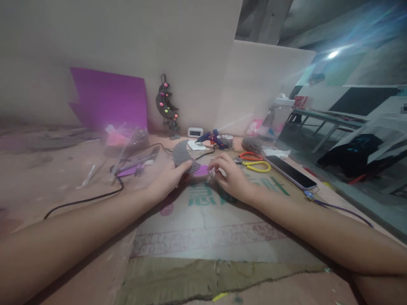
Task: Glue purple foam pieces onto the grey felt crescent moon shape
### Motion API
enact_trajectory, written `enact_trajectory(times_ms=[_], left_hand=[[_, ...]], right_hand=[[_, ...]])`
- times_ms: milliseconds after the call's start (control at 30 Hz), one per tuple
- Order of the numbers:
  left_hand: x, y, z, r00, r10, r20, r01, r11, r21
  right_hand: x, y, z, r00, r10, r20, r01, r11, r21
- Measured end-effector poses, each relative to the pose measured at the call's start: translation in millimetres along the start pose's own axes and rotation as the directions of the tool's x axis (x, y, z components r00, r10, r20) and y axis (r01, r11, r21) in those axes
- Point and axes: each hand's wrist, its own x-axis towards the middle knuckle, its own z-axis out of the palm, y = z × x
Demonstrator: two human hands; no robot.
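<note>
My left hand [176, 174] grips a grey crescent moon [181, 153] at its lower part, thumb on top. The crescent looks wrapped in yarn. A purple piece [201, 170] shows at its lower right tip, between my two hands. Close beside that tip, my right hand [227, 173] has its thumb and fingers pinched together. A thin dark strand of yarn [210, 172] seems to run from these fingertips; its other end is hard to make out. Both hands are above a printed cardboard sheet [203, 233].
Behind the hands are a blue glue gun [211, 137], a small digital clock [195, 132] and a grey yarn ball [252, 145]. Orange-handled scissors [251, 156], yellow-handled pliers [259, 166] and a phone [291, 172] lie right. A decorated moon [165, 103] and purple sheet [111, 99] stand at the wall.
</note>
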Motion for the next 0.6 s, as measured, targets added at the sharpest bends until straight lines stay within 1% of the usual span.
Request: enact_trajectory(times_ms=[200, 400, 500, 600], left_hand=[[-1.6, 1.1, 1.9, 1.0, -0.001, 0.001, 0.001, 0.998, -0.062], [0.9, -0.7, 0.5, 1.0, 0.025, 0.006, -0.024, 0.999, -0.027], [1.8, -1.0, 0.4, 0.999, 0.032, 0.006, -0.032, 0.999, -0.04], [2.6, -1.8, 0.1, 1.0, 0.02, 0.02, -0.019, 0.999, -0.04]], right_hand=[[4.8, 20.9, -8.3, 0.999, 0.027, -0.024, -0.029, 0.997, -0.078], [7.6, 39.3, -14.6, 0.997, 0.077, -0.031, -0.081, 0.987, -0.142], [6.7, 42.9, -13.7, 0.994, 0.106, -0.028, -0.109, 0.982, -0.153], [6.0, 40.7, -13.1, 0.994, 0.112, -0.019, -0.113, 0.983, -0.143]])
